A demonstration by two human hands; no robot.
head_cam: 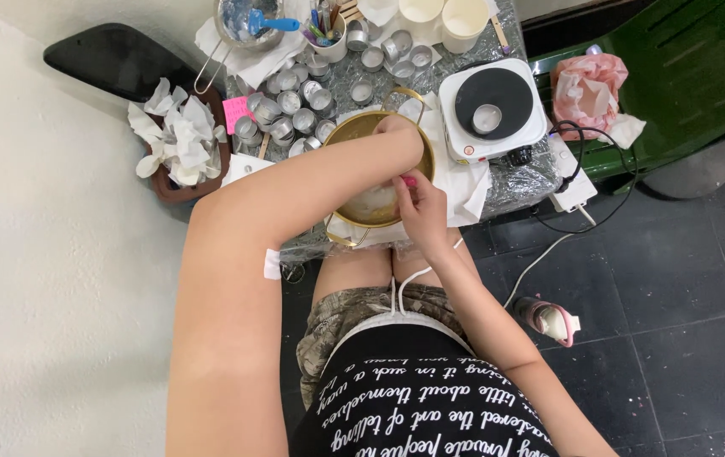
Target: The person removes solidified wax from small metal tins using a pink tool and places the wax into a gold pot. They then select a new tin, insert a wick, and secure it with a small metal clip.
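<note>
Nearest the camera, a pink-and-white bottle (pixel 548 320) is seen lying on the dark floor (pixel 675 279) at the right, out of the way of the work. Just beyond the knees, the brass pot (pixel 362 222) is set at the near edge of the worktop (pixel 515 182), close enough for both hands to work inside it. The right hand (pixel 420 206) is seen with fingers curled shut on a small pink object (pixel 410 180), though what it is cannot be told. The left hand (pixel 396 127) is laid over the far rim, apparently steadying the pot; how its fingers are set cannot be told. Past that, a white hotplate (pixel 491 110) is parked at the right with a tin on it. Farther back, small metal cups (pixel 290 106) are clustered within reach.
</note>
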